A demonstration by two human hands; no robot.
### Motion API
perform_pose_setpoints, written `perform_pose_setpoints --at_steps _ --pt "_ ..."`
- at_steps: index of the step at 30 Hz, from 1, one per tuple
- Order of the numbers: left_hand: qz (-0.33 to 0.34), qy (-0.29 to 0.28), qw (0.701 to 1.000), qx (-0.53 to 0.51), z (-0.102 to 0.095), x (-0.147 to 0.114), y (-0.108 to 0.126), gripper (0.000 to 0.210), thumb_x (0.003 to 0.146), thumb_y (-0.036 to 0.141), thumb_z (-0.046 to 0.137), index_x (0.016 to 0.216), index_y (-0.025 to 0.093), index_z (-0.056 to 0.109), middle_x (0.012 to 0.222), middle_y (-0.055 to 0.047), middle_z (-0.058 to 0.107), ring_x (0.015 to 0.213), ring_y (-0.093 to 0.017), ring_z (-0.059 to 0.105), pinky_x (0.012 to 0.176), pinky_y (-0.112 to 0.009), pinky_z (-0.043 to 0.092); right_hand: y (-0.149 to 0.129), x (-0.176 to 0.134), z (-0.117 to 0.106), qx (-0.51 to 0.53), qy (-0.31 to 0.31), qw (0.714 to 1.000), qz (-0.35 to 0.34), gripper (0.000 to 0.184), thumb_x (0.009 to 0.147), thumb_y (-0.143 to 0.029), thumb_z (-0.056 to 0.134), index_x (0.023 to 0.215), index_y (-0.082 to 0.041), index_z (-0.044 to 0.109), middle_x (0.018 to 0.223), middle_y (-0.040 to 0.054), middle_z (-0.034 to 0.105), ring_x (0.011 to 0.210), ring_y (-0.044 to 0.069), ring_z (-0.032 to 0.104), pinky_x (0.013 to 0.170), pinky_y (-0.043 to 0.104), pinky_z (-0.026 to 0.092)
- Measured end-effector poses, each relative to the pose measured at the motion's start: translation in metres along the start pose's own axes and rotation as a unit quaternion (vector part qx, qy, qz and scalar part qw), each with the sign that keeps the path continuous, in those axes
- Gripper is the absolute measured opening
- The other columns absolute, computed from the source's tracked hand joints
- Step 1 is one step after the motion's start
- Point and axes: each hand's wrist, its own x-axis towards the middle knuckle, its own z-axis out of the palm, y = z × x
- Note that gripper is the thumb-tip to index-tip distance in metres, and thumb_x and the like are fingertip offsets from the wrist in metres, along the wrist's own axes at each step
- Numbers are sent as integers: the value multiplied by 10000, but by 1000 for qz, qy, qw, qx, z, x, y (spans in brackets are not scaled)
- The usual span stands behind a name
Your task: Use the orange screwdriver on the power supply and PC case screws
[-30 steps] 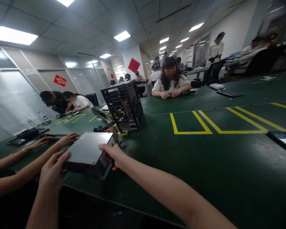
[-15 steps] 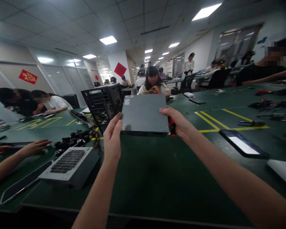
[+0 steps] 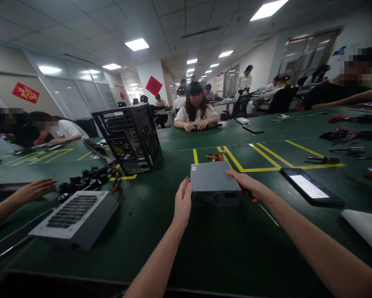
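Note:
Between my two hands is a grey metal computer power supply [image 3: 213, 178], low over the green table or touching it. Its fan grille and socket side face me, and its coloured cables [image 3: 216, 157] lie behind it. My left hand [image 3: 183, 198] presses against the left side of the box. My right hand [image 3: 246, 182] grips the right side, thumb on top, and also keeps a screwdriver [image 3: 254, 200] with a red-orange handle under the palm. The screwdriver's thin shaft points down toward me. Most fingers of the right hand are hidden.
A second power supply [image 3: 94, 225] lies at left, near black cables [image 3: 86, 181] and a co-worker's hand [image 3: 38, 190]. An open black computer case [image 3: 128, 138] stands behind. To the right are a phone [image 3: 312, 186], an electric screwdriver [image 3: 324, 159] and a white sheet [image 3: 364, 229]. Several people sit around.
Both hands have lowered the power supply from in front of the far person toward the table and slightly right. It has tilted so its fan side shows, and the view has shifted a little right.

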Motion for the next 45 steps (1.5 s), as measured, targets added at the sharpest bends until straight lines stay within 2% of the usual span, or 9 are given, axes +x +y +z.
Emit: perform_pose_setpoints --at_steps 3,6,11,14,18,28,34,39,45 --pt "42 -59 993 89 -12 -5 5 412 799 349 415 1177 197 476 1246 -80 467 1136 -169 428 958 -326 317 0 5 -12 -47 -7 999 -18 467 657 -601 494 741 -152 587 424 -31 425 344 79 370 321 192 209" --pt "115 -82 955 260 -54 -14 10 358 809 287 385 1128 200 521 1204 -63 506 1112 -154 448 967 -322 315 7 1 -21 -113 0 992 -63 556 685 -643 414 983 -197 561 476 -32 453 370 98 416 327 198 251" --pt "159 67 822 543 -169 -33 4 353 818 248 322 1072 175 556 1202 -75 495 1087 -188 454 954 -369 327 25 -23 -30 -165 18 979 -119 529 720 -610 392 1037 -213 539 742 31 599 403 85 446 407 235 370" --pt "163 86 742 645 -214 -35 0 356 814 241 322 1063 157 563 1118 -90 552 1027 -215 475 907 -381 358 27 -36 -29 -193 59 968 -153 458 737 -553 409 1021 -223 550 901 56 614 487 123 511 484 274 422" --pt "157 33 695 701 -221 -29 -5 349 816 244 316 1017 171 592 1042 -77 594 936 -216 510 850 -359 384 23 -51 -21 -223 126 944 -206 341 768 -455 409 948 -225 585 921 52 625 786 213 564 684 326 425" --pt "149 -13 692 706 -220 -25 -21 358 806 250 286 987 161 582 970 -91 580 860 -207 545 725 -310 431 20 -77 -9 -178 132 947 -233 426 774 -445 442 1114 -208 540 1020 74 609 873 206 565 746 319 410" --pt "182 -75 729 656 -174 -34 -18 312 806 264 318 944 181 585 936 -66 578 848 -192 540 759 -315 425 19 -72 -13 -99 68 976 -181 463 717 -424 532 1137 -230 531 808 37 638 389 77 467 423 238 382" --pt "242 -195 736 601 -76 -44 -14 314 815 154 291 993 179 548 923 -59 562 843 -165 511 760 -296 415 18 -69 -17 -66 57 983 -163 470 691 -386 579 1114 -183 552 433 -50 503 326 62 394 366 190 308" --pt "311 -283 710 564 26 -47 -12 318 805 90 301 1007 194 524 944 -57 551 869 -164 492 763 -294 409 18 -60 -14 -47 46 985 -160 495 672 -381 604 1114 -166 547 331 -95 393 308 57 373 341 160 277"
